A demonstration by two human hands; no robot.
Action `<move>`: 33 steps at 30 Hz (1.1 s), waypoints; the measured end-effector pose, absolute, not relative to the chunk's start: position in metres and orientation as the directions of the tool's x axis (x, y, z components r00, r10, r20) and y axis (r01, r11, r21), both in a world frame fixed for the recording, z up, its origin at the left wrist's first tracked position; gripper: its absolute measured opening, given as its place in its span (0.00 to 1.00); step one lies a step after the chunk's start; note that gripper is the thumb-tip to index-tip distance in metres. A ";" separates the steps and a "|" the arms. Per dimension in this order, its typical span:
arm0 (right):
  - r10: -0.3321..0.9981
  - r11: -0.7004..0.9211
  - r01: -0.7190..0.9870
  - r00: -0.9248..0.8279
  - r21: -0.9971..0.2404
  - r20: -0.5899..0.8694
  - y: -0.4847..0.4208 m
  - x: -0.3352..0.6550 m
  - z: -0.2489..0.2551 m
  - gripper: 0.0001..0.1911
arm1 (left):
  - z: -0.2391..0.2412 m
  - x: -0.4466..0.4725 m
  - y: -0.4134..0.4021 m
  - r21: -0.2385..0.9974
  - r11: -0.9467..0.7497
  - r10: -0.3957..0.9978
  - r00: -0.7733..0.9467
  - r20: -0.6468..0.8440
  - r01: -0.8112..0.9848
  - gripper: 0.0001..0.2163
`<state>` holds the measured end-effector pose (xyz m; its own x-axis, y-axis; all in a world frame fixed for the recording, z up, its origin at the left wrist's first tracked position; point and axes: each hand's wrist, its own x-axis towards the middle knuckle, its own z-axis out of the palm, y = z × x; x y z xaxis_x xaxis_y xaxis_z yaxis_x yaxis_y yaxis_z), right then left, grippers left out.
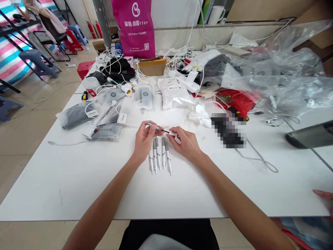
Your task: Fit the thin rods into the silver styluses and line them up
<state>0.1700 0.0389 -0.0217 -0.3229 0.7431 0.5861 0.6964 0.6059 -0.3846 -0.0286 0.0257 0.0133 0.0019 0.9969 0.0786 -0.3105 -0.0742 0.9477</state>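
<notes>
Both hands meet over the middle of a white table. My left hand is closed around the grey barrel of a pen held level. My right hand pinches a small white piece at the pen's dark thin tip end. Directly below the hands, several white and grey pens lie side by side on the table, pointing toward me.
Grey and clear packets, white cables, a silver pouch and a magenta bag crowd the far side. Crumpled clear plastic fills the right. A dark device lies at right; another person's fingertips show at the right edge.
</notes>
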 end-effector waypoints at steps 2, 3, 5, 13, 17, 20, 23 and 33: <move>0.757 0.604 0.684 -0.330 -0.410 0.565 0.038 0.169 -0.025 0.09 | 0.014 -0.026 0.023 0.961 -0.086 0.994 0.040 0.099 -0.262 0.15; 0.763 0.603 0.675 -0.332 -0.426 0.554 0.037 0.168 -0.026 0.08 | 0.014 -0.025 0.023 0.967 -0.094 0.992 0.055 0.110 -0.238 0.15; 0.768 0.606 0.659 -0.337 -0.446 0.544 0.036 0.167 -0.025 0.07 | 0.013 -0.023 0.021 0.975 -0.104 0.990 0.078 0.121 -0.195 0.13; 0.747 0.642 0.646 -0.405 -0.414 0.527 0.035 0.167 -0.013 0.11 | 0.009 -0.025 0.021 0.990 -0.066 0.995 0.061 0.074 -0.122 0.11; 0.783 0.605 0.617 -0.347 -0.503 0.516 0.035 0.168 -0.017 0.09 | 0.007 -0.027 0.023 0.993 -0.054 0.998 0.034 0.058 -0.109 0.11; 0.777 0.620 0.617 -0.398 -0.485 0.487 0.035 0.168 -0.016 0.10 | 0.006 -0.027 0.024 0.994 -0.051 0.998 0.036 0.055 -0.097 0.11; 0.797 0.593 0.627 -0.369 -0.505 0.478 0.035 0.168 -0.014 0.11 | 0.005 -0.028 0.023 0.991 -0.048 0.997 0.061 0.056 -0.125 0.11; 0.823 0.563 0.623 -0.357 -0.544 0.442 0.035 0.168 -0.013 0.12 | 0.005 -0.029 0.024 0.983 -0.076 0.995 0.055 0.087 -0.167 0.11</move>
